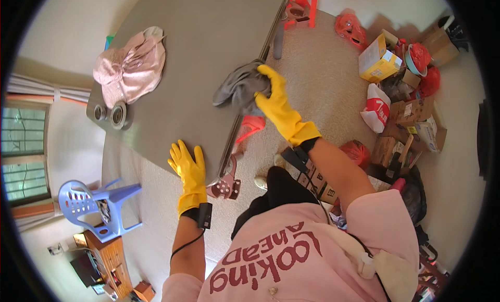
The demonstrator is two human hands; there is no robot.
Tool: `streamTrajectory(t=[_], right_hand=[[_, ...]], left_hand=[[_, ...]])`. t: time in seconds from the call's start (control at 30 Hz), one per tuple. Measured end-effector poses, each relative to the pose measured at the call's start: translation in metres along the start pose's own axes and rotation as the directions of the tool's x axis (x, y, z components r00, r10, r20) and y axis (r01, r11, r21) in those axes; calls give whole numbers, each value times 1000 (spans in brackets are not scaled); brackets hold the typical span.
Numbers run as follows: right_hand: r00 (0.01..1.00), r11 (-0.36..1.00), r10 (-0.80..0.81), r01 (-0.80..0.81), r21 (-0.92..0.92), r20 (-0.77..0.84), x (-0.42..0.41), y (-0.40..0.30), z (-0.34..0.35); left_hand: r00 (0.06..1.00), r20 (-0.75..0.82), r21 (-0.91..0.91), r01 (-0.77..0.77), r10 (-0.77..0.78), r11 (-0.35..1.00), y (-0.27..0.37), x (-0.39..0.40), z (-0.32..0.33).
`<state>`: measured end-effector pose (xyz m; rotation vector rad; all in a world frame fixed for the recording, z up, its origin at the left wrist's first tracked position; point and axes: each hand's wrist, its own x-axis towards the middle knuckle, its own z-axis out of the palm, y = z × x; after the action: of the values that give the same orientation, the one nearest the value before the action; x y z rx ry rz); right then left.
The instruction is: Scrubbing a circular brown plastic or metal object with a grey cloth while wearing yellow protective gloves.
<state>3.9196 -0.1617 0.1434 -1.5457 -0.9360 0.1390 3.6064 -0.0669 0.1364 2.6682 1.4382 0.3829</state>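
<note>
A grey cloth (244, 87) lies bunched at the long edge of a grey-topped table (187, 83), partly over that edge. My right hand (279, 103), in a yellow rubber glove, grips the cloth's right side between thumb and fingers. Also gloved in yellow, my left hand (187, 165) rests with fingers apart at the near corner of the tabletop and holds nothing. Farther along the table lie a pink cloth hat or bonnet (133, 65) and two small round metal-rimmed items (118, 115) (100, 112), close together near the left edge.
Below on the left stands a blue plastic chair (111, 208). Stools, one red (302, 9) and one brown (226, 186), stand by or under the table. Along the right wall sit cardboard boxes (414, 114), a yellow carton (379, 60) and red plastic bags (351, 28). A wooden cabinet (111, 263) is at lower left.
</note>
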Motion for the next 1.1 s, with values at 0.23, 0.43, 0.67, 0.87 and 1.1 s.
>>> streamTrajectory(t=[0.23, 0.43, 0.67, 0.87, 1.1], right_hand=[[853, 914, 386, -302, 270, -352, 106, 81, -40], [865, 755, 494, -475, 452, 83, 95, 119, 6], [778, 855, 463, -518, 16, 426, -32, 48, 3], [763, 745, 587, -640, 187, 270, -7, 71, -21], [911, 872, 400, -413, 261, 105, 75, 91, 3]], left_hand=[[990, 82, 182, 95, -111, 979, 27, 7, 4], [987, 118, 191, 89, -112, 978, 22, 10, 7], [987, 119, 188, 88, -111, 978, 21, 11, 9], [984, 137, 204, 83, -112, 975, 21, 11, 9], [990, 116, 161, 62, -82, 985, 19, 10, 14]])
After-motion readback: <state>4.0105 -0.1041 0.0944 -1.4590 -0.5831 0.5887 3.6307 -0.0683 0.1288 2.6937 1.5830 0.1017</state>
